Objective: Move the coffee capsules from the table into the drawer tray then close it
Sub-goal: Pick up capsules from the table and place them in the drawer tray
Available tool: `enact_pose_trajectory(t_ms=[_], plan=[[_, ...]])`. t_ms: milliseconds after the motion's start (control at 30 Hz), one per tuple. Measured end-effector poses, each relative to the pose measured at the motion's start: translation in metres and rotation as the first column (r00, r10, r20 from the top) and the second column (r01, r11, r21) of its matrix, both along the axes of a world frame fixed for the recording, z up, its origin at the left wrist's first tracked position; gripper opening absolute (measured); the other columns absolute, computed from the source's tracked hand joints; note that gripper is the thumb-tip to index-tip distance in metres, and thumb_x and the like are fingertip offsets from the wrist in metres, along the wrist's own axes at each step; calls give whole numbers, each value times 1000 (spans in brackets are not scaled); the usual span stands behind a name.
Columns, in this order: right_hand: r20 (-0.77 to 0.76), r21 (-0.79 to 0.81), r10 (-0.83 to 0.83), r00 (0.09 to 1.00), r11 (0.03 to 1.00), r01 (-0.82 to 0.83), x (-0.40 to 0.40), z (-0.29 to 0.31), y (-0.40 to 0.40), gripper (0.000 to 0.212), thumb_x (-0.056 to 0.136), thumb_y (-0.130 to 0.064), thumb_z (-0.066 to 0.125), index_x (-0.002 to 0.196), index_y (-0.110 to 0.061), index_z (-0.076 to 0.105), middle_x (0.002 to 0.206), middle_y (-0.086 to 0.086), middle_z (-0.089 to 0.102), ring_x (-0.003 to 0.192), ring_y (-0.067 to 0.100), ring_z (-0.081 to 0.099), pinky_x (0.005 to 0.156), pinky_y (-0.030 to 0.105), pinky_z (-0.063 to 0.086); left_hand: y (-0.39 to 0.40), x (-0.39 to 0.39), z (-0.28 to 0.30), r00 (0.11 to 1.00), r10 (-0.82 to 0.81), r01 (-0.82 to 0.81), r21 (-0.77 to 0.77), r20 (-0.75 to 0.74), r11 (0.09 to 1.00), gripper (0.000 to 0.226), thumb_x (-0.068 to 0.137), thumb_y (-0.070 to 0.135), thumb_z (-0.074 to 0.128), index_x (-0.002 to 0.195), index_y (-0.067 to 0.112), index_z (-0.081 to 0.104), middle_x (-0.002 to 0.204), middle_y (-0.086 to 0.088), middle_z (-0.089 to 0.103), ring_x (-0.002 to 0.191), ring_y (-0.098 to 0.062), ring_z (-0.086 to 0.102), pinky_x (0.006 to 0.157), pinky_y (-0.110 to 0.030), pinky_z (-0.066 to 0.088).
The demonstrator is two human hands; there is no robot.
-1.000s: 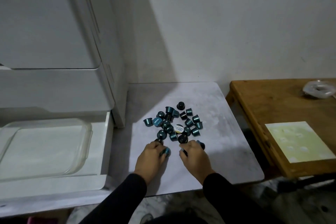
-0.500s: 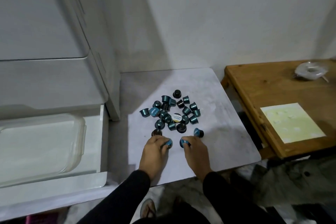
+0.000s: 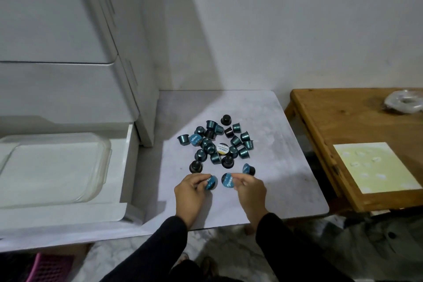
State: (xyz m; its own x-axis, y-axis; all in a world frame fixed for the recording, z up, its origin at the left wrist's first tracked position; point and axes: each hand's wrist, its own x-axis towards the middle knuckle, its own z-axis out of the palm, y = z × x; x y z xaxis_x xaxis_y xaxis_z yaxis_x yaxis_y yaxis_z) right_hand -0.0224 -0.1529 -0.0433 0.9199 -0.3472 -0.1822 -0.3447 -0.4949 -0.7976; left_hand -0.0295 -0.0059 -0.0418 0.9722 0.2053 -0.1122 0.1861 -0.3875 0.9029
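Wooden table [image 3: 357, 121] bears yellow sheet [image 3: 375, 167]; plastic roll [image 3: 404, 103].

The tray [image 3: 55, 167] runs off the left edge; capsule lid [image 3: 221, 147] print is too small to read

Teal capsules [image 3: 217, 142] clustered on table [image 3: 286, 178]

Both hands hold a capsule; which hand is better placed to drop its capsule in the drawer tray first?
Left hand: its capsule is on the side nearer the clear tray in the open drawer.
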Motion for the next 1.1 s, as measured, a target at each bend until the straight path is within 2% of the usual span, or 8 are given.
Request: enact_pose_trajectory(t_ms=[100,267,400,667,767,867,1000,1100], plan=[[42,210,-76,996,976,66,7,16,3,16,82,0,62,92,-6,73,91,12,72,86,26,67,86,42,55,3,1,20,1000,27,-26,-71,7,997,20,83,1,63,88,16,76,89,9,68,83,8,59,78,1,41],[113,418,-65,991,909,12,28,74,21,18,83,-2,63,86,-17,72,87,4,72,79,19,67,79,30,54,31,11,76,997,22,-7,-202,72,979,19,83,4,65,88,19,76,87,10,72,75,14,62,68,1,43],[195,480,72,978,863,-159,39,124,58,20,83,-2,62,83,-19,72,73,-7,70,67,10,64,65,17,52,91,20,122,990,10,22,-224,141,974,27,83,8,66,79,34,73,83,19,72,80,7,65,77,-5,47],[198,405,492,848,747,-528,50,156,190,22,83,1,61,83,-18,72,72,-6,68,61,6,61,61,9,51,282,17,157,992,-104,105,-13,66,994,30,83,6,65,77,34,74,76,25,72,77,8,65,71,0,45],[143,391,576,805,714,-581,57,142,257,19,81,1,63,82,-15,73,63,-11,66,55,0,60,58,8,48,363,17,143,989,-146,147,113,-17,983,30,81,5,68,77,35,76,86,14,75,86,0,68,83,-13,51],[47,388,636,770,699,-601,63,116,319,26,80,-2,66,71,-25,72,67,-7,69,65,10,62,67,18,51,425,25,124,962,-225,247,145,-151,958,21,80,3,68,82,23,76,90,1,76,90,-14,69,86,-26,54],[-120,306,675,728,723,-620,65,78,391,27,77,-8,69,64,-31,74,79,5,74,73,15,65,78,43,55,481,37,94,888,-365,427,206,-279,881,13,80,6,70,89,14,76,78,14,72,79,0,67,76,-13,51],[-196,282,652,733,753,-594,62,64,423,23,75,-8,69,65,-28,75,81,10,74,72,17,64,80,43,56,498,45,75,823,-448,539,232,-349,810,15,79,11,72,89,21,76,85,7,75,87,-8,68,84,-20,52]])
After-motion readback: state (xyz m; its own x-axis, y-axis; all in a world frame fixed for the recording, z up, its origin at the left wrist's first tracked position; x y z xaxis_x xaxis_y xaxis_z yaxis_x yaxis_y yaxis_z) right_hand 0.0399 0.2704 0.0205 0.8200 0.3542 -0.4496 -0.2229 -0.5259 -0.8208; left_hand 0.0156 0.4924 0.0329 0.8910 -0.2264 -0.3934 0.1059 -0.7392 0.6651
